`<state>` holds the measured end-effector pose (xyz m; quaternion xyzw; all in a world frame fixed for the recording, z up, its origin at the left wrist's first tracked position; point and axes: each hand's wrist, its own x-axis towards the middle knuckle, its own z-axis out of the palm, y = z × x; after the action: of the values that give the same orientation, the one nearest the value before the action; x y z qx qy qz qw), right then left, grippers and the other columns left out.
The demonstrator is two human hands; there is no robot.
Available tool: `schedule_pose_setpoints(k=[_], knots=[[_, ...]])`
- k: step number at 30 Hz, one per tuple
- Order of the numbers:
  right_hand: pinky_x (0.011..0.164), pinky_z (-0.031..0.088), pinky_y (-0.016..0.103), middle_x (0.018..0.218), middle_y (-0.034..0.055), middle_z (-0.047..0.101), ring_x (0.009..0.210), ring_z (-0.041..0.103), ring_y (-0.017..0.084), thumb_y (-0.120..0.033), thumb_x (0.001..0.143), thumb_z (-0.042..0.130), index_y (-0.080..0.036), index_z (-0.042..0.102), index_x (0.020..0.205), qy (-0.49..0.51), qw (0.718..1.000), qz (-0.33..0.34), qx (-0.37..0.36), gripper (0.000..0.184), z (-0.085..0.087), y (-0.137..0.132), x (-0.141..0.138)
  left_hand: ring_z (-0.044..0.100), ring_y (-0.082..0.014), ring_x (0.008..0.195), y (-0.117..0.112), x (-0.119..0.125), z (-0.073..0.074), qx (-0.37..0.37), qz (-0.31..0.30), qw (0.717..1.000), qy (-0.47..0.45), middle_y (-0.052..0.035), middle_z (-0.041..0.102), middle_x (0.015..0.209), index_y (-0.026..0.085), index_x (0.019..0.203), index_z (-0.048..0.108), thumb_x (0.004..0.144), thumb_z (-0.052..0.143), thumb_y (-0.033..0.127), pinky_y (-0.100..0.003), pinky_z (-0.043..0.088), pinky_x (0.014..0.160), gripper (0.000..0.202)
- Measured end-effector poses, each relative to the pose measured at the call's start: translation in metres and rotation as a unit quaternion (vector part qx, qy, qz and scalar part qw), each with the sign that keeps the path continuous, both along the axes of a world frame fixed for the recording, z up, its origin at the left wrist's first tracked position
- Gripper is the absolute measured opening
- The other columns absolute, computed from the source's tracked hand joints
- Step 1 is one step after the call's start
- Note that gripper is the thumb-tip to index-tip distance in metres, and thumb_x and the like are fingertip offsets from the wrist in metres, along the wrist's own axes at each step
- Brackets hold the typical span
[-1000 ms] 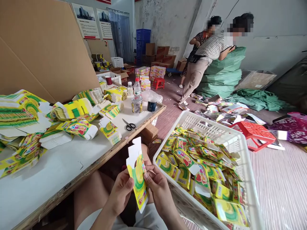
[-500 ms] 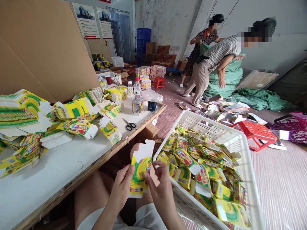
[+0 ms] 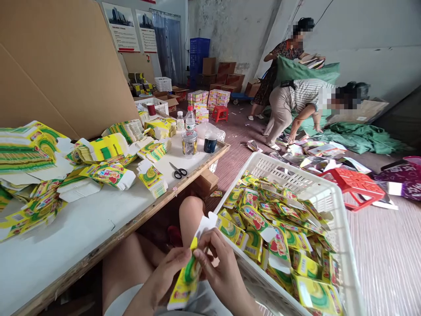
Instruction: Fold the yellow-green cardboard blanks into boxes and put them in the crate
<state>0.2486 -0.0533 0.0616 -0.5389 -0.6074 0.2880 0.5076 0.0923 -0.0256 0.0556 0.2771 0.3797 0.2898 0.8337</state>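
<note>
Both of my hands hold one small yellow-green carton (image 3: 187, 276) over my lap, low in the view. My left hand (image 3: 169, 274) grips its left side with the thumb on the printed face. My right hand (image 3: 219, 265) pinches its upper edge beside the white flap. The carton is tilted, its bottom end toward me. A white plastic basket (image 3: 325, 197) just right of my hands is full of several folded cartons (image 3: 279, 228) of the same print.
A white table (image 3: 82, 228) on my left carries stacks of flat carton blanks (image 3: 26, 149), scissors (image 3: 178, 171), bottles (image 3: 189, 120) and a dark cup (image 3: 209, 144). Big cardboard sheets lean behind it. Two people bend over green sacks (image 3: 305, 72) far right. A red stool (image 3: 353, 184) lies beyond the basket.
The carton has dropped lower toward my lap and turned from upright to tilted, with both hands still on it. The striped-shirted person has bent down further to the right.
</note>
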Motion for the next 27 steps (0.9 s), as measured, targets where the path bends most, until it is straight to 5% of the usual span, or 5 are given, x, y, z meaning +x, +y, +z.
schedule_pose_setpoints(k=[7,14,19,22,27], knots=[[0.066,0.049,0.028,0.088,0.0034,0.061,0.076,0.058,0.019,-0.039,0.091,0.063,-0.021,0.06,0.113,0.043,0.991,-0.127,0.017,0.028,-0.009,-0.001,0.0,0.074,-0.0242,0.084,0.005,0.01,-0.004,0.057,0.035,0.998,-0.015,-0.0075,0.078,0.084,0.016,0.104,0.075,0.077,0.08,0.049,-0.031,0.056,0.077,0.042],[0.052,0.039,0.024,0.058,-0.0023,0.049,0.055,0.045,0.014,-0.046,0.094,0.058,-0.021,0.053,0.064,0.017,0.99,-0.124,-0.058,0.04,-0.03,-0.005,-0.001,0.071,-0.0281,0.092,0.008,0.01,-0.011,0.281,0.022,0.94,0.195,-0.0128,0.077,0.101,0.017,0.098,0.067,0.086,0.067,0.052,-0.033,0.056,0.079,0.037],[0.062,0.05,0.026,0.09,0.0044,0.067,0.064,0.057,0.016,-0.047,0.096,0.057,-0.024,0.055,0.118,0.154,0.984,-0.043,-0.08,0.032,-0.021,-0.005,0.012,0.069,-0.027,0.109,0.007,0.005,-0.011,0.275,0.037,0.948,0.156,-0.0152,0.071,0.123,0.025,0.138,0.031,0.092,0.063,0.044,-0.036,0.054,0.09,0.06],[0.071,0.052,0.029,0.1,0.0056,0.066,0.073,0.059,0.017,-0.045,0.098,0.055,-0.027,0.053,0.126,0.168,0.983,0.008,-0.076,0.034,-0.017,-0.006,0.019,0.067,-0.0267,0.113,0.005,0.003,-0.007,0.269,0.046,0.955,0.113,-0.0156,0.069,0.126,0.027,0.146,0.017,0.093,0.063,0.04,-0.037,0.052,0.093,0.071],[0.074,0.051,0.029,0.096,0.0046,0.065,0.083,0.061,0.019,-0.047,0.099,0.053,-0.026,0.053,0.13,0.149,0.981,0.069,-0.106,0.037,-0.011,-0.006,0.029,0.067,-0.0247,0.11,0.008,-0.001,0.004,0.282,0.002,0.954,0.099,-0.0116,0.07,0.124,0.025,0.132,0.043,0.091,0.067,0.039,-0.032,0.05,0.093,0.049]])
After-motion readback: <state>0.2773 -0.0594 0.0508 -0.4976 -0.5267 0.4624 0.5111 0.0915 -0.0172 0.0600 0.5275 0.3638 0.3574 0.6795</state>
